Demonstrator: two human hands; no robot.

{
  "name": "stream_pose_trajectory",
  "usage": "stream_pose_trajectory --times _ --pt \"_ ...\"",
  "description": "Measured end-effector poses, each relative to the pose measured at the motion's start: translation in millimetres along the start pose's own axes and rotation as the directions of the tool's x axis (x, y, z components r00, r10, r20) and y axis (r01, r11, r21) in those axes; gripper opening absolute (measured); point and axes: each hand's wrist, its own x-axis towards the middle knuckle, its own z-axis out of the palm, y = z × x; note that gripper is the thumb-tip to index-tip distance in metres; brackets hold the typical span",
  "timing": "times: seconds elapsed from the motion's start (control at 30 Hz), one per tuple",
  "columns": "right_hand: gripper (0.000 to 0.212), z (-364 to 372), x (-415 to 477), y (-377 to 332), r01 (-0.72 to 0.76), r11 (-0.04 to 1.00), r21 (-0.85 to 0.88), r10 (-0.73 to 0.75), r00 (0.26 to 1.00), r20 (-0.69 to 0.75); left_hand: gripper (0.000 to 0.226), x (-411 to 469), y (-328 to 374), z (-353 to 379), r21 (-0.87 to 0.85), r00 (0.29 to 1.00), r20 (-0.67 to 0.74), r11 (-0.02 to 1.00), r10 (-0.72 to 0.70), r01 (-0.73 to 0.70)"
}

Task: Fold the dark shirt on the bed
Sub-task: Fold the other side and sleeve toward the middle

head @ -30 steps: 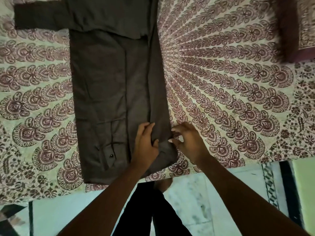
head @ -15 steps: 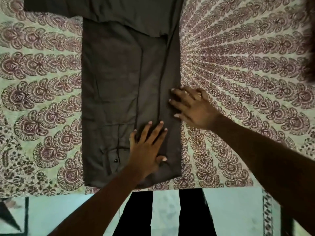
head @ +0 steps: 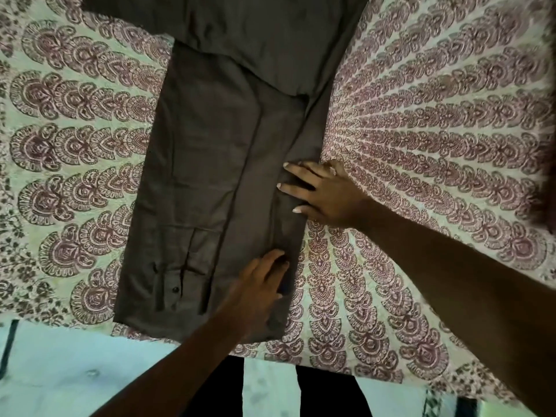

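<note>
The dark shirt (head: 210, 176) lies flat on the bed as a long narrow strip, with a sleeve folded lengthwise down its middle; the buttoned cuff sits near the front hem. My left hand (head: 258, 290) rests flat on the shirt's lower right part, fingers together, a little blurred. My right hand (head: 322, 194) presses palm-down on the shirt's right folded edge, higher up, fingers spread and pointing left. Neither hand grips the cloth. The shirt's top runs out of view.
The bed carries a pale bedspread (head: 436, 130) printed with maroon fan motifs. Its front edge (head: 331, 364) runs just below the shirt's hem. Beneath it are a light tiled floor (head: 75, 374) and my dark trouser legs (head: 222, 389).
Both hands let go of the pinched lower right corner and went flat onto the shirt. My right hand slid up along the right edge; my left hand shifted toward that edge. The view tilted.
</note>
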Motion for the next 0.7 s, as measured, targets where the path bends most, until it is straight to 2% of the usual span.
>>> stream_pose_trajectory --times 0.07,0.1,0.2,0.27,0.33,0.43,0.5,0.57,0.63,0.7 --pt "0.06 0 -2 7 -0.067 0.997 0.025 0.067 0.998 -0.007 0.101 5 0 -11 -0.029 0.976 0.081 0.978 -0.202 0.204" --pt "0.062 -1 -1 12 -0.072 0.997 0.032 0.072 0.997 0.0 0.114 8 -2 -14 -0.013 0.96 0.125 0.967 -0.25 0.253" --pt "0.065 -5 8 33 -0.053 0.999 0.001 0.053 0.998 0.013 0.145 26 -10 -19 0.084 0.956 0.187 0.973 -0.226 0.213" --pt "0.064 -9 17 49 -0.117 0.993 0.009 0.117 0.993 0.016 0.153 38 -16 -17 0.114 0.942 0.247 0.973 -0.225 0.203" --pt "0.064 -14 25 62 -0.179 0.983 0.032 0.179 0.984 0.018 0.137 48 -20 -17 0.103 0.946 0.247 0.977 -0.208 0.187" --pt "0.062 -22 35 71 -0.146 0.989 0.028 0.146 0.989 0.008 0.077 73 -24 -20 0.088 0.988 0.018 0.985 -0.154 0.151" --pt "0.055 -28 42 76 -0.136 0.99 0.04 0.138 0.988 -0.067 0.056 98 -30 -24 0.093 0.983 -0.124 0.985 -0.135 0.147" --pt "0.046 -38 56 85 -0.17 0.983 0.071 0.18 0.97 -0.165 0.047 124 -39 -26 0.059 0.969 -0.2 0.986 -0.144 0.159" --pt "0.038 -50 76 97 -0.201 0.977 0.07 0.212 0.947 -0.243 0.049 150 -48 -29 0.037 0.96 -0.24 0.987 -0.144 0.157" --pt "0.037 -64 100 115 -0.274 0.959 0.067 0.283 0.929 -0.238 0.057 175 -59 -32 0.032 0.96 -0.247 0.989 -0.133 0.145"
